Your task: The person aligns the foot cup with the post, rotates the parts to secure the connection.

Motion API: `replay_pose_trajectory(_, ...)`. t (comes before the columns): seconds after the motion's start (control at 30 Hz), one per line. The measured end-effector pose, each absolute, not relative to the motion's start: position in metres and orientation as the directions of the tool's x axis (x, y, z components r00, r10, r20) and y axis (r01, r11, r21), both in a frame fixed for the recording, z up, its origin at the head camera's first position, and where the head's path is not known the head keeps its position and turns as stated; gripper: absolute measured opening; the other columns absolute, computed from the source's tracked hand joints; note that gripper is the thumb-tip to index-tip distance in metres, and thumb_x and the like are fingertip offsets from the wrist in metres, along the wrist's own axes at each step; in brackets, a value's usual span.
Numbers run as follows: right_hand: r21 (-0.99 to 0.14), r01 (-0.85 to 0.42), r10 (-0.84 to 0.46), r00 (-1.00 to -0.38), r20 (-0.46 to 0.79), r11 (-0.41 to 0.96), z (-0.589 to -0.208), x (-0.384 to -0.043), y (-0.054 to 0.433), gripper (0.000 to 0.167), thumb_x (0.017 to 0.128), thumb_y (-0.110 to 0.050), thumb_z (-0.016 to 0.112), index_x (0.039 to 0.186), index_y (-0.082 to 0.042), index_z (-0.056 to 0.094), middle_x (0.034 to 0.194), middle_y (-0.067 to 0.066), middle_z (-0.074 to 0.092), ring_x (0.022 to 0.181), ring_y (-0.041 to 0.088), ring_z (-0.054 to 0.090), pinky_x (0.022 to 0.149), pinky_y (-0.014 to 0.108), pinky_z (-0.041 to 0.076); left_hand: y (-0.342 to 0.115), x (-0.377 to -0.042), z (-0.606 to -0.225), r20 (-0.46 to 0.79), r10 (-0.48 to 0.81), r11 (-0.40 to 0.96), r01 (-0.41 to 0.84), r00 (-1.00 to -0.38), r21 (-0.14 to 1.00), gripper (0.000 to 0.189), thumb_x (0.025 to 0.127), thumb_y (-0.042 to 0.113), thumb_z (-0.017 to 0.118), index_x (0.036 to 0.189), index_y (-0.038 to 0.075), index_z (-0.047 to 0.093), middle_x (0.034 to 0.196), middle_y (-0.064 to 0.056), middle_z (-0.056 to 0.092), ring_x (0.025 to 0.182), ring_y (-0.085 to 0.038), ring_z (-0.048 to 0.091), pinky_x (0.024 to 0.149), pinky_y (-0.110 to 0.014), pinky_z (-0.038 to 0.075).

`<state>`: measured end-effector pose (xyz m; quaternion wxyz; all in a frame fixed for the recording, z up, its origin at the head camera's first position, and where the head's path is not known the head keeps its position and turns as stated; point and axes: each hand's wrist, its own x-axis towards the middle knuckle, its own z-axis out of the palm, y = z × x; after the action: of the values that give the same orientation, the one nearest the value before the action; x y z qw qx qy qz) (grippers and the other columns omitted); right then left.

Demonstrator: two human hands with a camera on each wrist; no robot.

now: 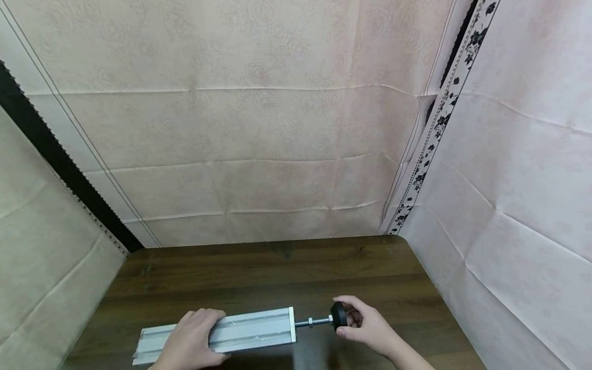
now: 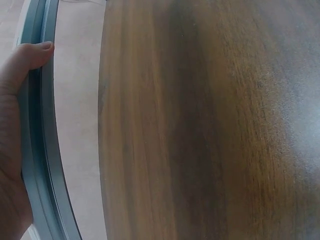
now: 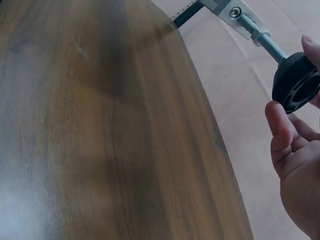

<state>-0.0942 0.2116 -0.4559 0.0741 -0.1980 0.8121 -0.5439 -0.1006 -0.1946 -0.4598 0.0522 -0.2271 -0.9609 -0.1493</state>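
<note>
Over at the bench (image 1: 259, 275), the left grip (image 1: 196, 336) is wrapped round a pale metal rail (image 1: 259, 329), holding it raised above the wood. A bolt (image 1: 318, 321) juts from its capped right end, and the right grip (image 1: 365, 326) pinches the black foot (image 1: 339, 316) on the bolt's tip. Pale cloth (image 1: 277, 128) hangs behind.

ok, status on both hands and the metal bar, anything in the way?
Left hand gripping metal bar. Right hand pinching black foot on threaded rod at bar's end. Nothing visible in the way.
</note>
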Motion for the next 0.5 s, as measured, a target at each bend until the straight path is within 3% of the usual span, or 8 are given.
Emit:
replay_pose_trajectory(0.13,-0.936,-0.186,-0.399,-0.915,0.055,0.298,-0.4553,-0.0951,0.2099,0.049,0.086,-0.018,0.069,0.129,-0.006,0.049,0.106,0.014,0.055,0.077,0.019,0.060,0.064,0.027,0.049,-0.1947,-0.1018,-0.4603,0.174,0.420,0.854,0.453,-0.891,0.256,0.061,0.060,0.055,0.079,0.105,0.019,0.062,0.099,0.010,0.059,0.089,-0.011,0.054,0.077,-0.039,0.042)
replay_pose_trajectory(0.5,-0.935,-0.165,-0.465,-0.885,-0.001,0.315,-0.4578,-0.0946,0.2114,0.043,0.095,-0.018,0.055,0.133,-0.003,0.043,0.106,0.014,0.056,0.079,0.013,0.061,0.063,0.031,0.051,-0.1954,-0.1014,-0.4651,0.154,0.407,0.865,0.434,-0.901,0.253,0.063,0.060,0.064,0.075,0.104,0.020,0.062,0.097,0.012,0.059,0.088,-0.009,0.054,0.076,-0.037,0.042)
